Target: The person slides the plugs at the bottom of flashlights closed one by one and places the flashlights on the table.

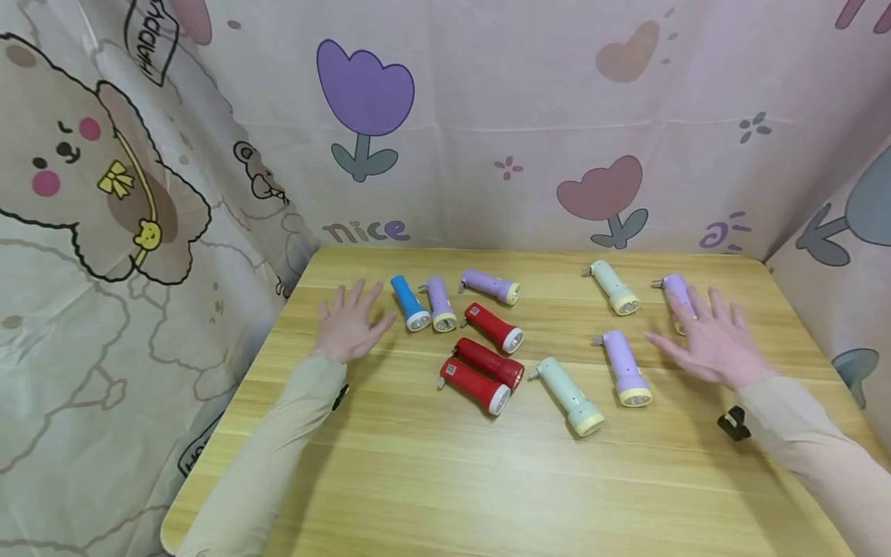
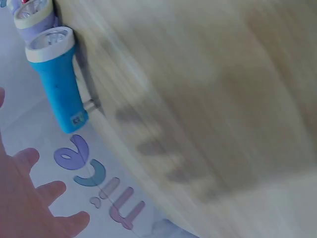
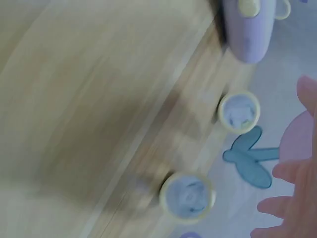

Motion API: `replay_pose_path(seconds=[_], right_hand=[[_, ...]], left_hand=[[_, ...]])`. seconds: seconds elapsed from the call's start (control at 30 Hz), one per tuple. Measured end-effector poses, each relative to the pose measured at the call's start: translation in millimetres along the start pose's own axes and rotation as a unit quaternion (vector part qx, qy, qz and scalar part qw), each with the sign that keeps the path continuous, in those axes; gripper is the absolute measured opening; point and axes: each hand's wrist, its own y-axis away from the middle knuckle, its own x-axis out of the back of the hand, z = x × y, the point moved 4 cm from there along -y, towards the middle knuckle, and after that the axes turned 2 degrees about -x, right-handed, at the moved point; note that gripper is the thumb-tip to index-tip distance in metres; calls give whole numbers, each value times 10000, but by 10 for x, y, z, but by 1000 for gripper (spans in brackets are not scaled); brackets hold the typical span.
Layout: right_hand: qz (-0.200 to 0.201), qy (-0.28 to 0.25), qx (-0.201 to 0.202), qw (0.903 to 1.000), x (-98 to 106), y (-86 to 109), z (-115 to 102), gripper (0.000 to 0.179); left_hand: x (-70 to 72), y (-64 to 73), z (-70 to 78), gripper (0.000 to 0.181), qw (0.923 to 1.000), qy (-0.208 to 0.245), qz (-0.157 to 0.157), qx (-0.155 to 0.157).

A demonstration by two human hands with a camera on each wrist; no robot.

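My left hand [image 1: 348,325] is spread over the table's left side, fingers straight and holding nothing. Closest to it lies a blue flashlight [image 1: 410,303] with a white head; the left wrist view shows the blue flashlight [image 2: 60,84] apart from the fingers. On the right, my right hand [image 1: 717,340] is also spread, partly covering a purple flashlight [image 1: 677,290]. Whether it touches that one I cannot tell. Another purple flashlight [image 1: 624,365] lies just left of its thumb. In the right wrist view, a purple flashlight body [image 3: 250,34] and two round lenses [image 3: 187,196] appear beside the fingers.
Between the hands lie red flashlights [image 1: 493,326], pale green flashlights [image 1: 569,396] and more purple flashlights [image 1: 487,285], mostly with heads toward the front. The wooden table [image 1: 418,487] ends at a printed curtain [image 1: 473,186] behind. Dark wrist devices [image 1: 734,423] sit below the cuffs.
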Motion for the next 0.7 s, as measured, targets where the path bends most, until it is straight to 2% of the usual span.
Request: replay_pose_path(seconds=[0.17, 0.3, 0.43, 0.57, 0.7], right_hand=[[333, -90, 259, 9991, 90, -77, -219, 77], [648, -361, 418, 9964, 153, -150, -408, 62], [772, -804, 448, 9928, 165, -209, -573, 51], [769, -1140, 457, 9895, 135, -261, -688, 47], [505, -1597, 263, 9855, 73, -354, -815, 48]], left_hand=[[45, -158, 230, 75, 9997, 136, 104, -164], [97, -292, 498, 71, 9991, 119, 145, -371], [97, -421, 794, 70, 9986, -20, 43, -535], [25, -588, 1118, 70, 9979, -125, -137, -616], [-87, -770, 1391, 68, 9980, -275, -211, -522]])
